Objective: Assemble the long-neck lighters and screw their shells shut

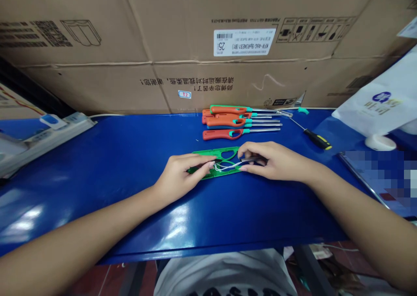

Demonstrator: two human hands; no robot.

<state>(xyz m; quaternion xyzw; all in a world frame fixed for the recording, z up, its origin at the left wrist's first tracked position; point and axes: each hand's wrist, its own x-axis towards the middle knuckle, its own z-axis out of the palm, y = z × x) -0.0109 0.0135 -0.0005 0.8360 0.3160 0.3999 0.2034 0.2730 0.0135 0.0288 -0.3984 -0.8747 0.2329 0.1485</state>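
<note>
— What are the hands doing?

— Both are working on a green shell [224, 153] that is lying flat on the blue table [114, 157], about mid-table and straight ahead of the person. The left hand [179, 174] is gripping the shell's left end, with the fingers stretching along it and the thumb closing in from the near side.

— And the right?

— The right hand [270, 161] is curling over the shell's right end. Its fingertips are pinching a white wire [228, 166], which is looping across the open shell toward the left hand. Something thin and dark is showing under those fingers too, but I'm not making out what it is.

— Is the shell lifting off the table?

— It is looking flat on the surface; the hands are hiding its ends, so I'm not telling for sure.

— What is lying around it?

— Just behind the shell, a small stack of orange lighters [228, 122] is lying with the metal nozzles pointing right. To the right of them a screwdriver [317, 139] is lying at a slant, black-and-yellow handle nearest the person. A small teal cap [303, 110] is sitting near its tip.

— Anything further out?

— Cardboard boxes [163, 35] are standing along the table's back edge. A power strip [48, 131] is resting at the far left, and a white bag [381, 100] is leaning at the far right, well apart from both hands.
</note>
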